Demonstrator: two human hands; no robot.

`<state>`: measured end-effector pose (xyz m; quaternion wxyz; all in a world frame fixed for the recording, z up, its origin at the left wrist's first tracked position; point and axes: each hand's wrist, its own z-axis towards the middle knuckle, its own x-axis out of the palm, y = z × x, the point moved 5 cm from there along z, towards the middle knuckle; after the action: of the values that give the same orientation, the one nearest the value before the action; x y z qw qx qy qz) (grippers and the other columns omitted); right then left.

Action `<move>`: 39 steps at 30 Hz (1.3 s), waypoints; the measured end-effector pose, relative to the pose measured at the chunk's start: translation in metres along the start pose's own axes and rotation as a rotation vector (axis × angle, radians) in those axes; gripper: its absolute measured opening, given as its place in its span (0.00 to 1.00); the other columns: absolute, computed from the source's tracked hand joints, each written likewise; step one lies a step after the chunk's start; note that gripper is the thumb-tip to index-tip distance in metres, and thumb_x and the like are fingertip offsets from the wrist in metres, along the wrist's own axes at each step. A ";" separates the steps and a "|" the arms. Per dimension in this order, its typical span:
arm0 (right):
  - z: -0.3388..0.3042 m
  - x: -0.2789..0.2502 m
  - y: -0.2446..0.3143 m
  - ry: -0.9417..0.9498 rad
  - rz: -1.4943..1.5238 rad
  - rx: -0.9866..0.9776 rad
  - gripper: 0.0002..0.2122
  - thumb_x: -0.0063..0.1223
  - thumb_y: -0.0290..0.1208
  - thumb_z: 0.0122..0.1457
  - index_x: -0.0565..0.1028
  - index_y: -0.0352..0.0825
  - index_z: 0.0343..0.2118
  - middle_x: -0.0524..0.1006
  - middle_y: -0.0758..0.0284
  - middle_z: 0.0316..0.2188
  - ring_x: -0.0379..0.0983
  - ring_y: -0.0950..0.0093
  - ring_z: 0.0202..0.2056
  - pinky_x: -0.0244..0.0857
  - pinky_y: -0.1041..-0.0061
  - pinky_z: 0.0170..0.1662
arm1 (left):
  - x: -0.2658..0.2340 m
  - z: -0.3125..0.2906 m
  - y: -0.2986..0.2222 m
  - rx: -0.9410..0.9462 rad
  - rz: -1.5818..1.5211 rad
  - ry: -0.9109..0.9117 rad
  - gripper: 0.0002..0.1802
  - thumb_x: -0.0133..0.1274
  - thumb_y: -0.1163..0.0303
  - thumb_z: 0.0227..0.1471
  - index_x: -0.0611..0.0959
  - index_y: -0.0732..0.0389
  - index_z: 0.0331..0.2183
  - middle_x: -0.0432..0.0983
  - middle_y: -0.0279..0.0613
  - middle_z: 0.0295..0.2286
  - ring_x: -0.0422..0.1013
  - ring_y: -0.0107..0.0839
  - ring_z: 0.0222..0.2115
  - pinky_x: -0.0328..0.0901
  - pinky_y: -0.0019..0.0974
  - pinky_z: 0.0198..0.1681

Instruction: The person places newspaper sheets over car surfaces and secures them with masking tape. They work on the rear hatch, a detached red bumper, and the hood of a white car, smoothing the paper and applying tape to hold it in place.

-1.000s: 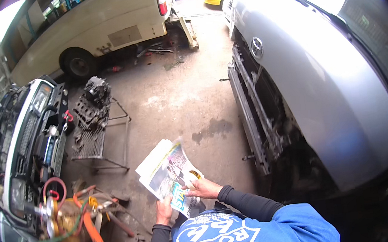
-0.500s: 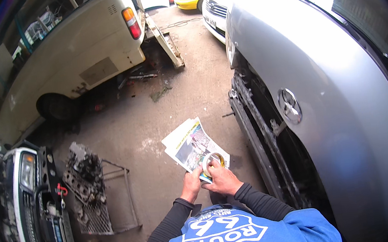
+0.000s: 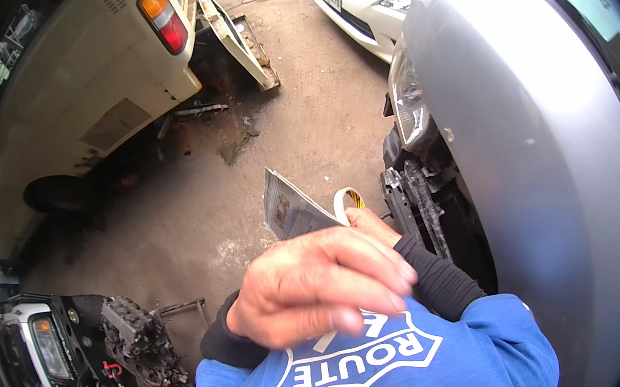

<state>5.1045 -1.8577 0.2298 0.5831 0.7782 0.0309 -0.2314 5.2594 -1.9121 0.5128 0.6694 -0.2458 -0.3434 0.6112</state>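
Note:
My left hand (image 3: 320, 280) is raised close in front of the view, with nothing seen in it. Its fingers stretch to the right, a little bent and slightly blurred, the thumb apart below them. Behind it, my right hand (image 3: 372, 225) grips a roll of tape (image 3: 339, 204), a pale ring with yellow and black on the inside. Folded newspaper (image 3: 292, 203) stands up beside the roll, seemingly in the same hand. My left hand covers its lower part and where the right hand meets it.
On the right is a silver car (image 3: 542, 152) with its front bumper off and bare front frame (image 3: 425, 196) close to my right arm. A cream van (image 3: 91, 81) stands at the left. Below it are a cut-off car front (image 3: 53, 353) and greasy engine parts (image 3: 139, 335).
My left hand has let go of the newspaper and tape and come up toward the view. The newspaper has tilted upright in my right hand. The whole view has shifted.

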 end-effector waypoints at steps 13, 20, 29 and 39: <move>0.301 -0.204 0.008 -0.346 0.127 0.317 0.12 0.53 0.31 0.46 0.79 0.28 0.29 0.78 0.53 0.27 0.77 0.60 0.32 0.69 0.65 0.37 | -0.310 0.274 0.099 0.231 -0.131 0.025 0.12 0.51 0.73 0.56 0.77 0.66 0.22 0.74 0.48 0.23 0.73 0.41 0.24 0.70 0.40 0.31; 0.462 -0.334 -0.036 -0.495 0.081 0.251 0.12 0.55 0.32 0.47 0.78 0.26 0.28 0.79 0.57 0.23 0.78 0.66 0.27 0.69 0.68 0.33 | -0.569 0.328 0.453 -0.707 0.302 -0.039 0.06 0.55 0.72 0.55 0.79 0.64 0.35 0.75 0.39 0.29 0.71 0.24 0.31 0.67 0.29 0.40; 0.702 -0.507 -0.027 -0.236 -0.227 0.245 0.12 0.54 0.34 0.47 0.76 0.27 0.24 0.78 0.52 0.23 0.78 0.55 0.29 0.70 0.60 0.35 | -0.832 0.039 0.574 -1.924 0.640 -0.271 0.17 0.62 0.66 0.46 0.85 0.60 0.40 0.82 0.49 0.35 0.78 0.46 0.37 0.71 0.42 0.42; 0.981 -0.681 -0.032 -0.015 0.238 0.081 0.13 0.60 0.34 0.56 0.79 0.26 0.35 0.81 0.64 0.28 0.75 0.76 0.30 0.68 0.74 0.38 | -0.938 0.136 0.717 -1.913 0.333 -0.597 0.10 0.57 0.66 0.51 0.84 0.62 0.33 0.80 0.45 0.30 0.75 0.37 0.30 0.70 0.39 0.35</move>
<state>4.1696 -2.6008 0.2619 0.5749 0.7974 -0.0754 -0.1671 4.6745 -2.7558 -0.0862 -0.0150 -0.5605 -0.8030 0.2021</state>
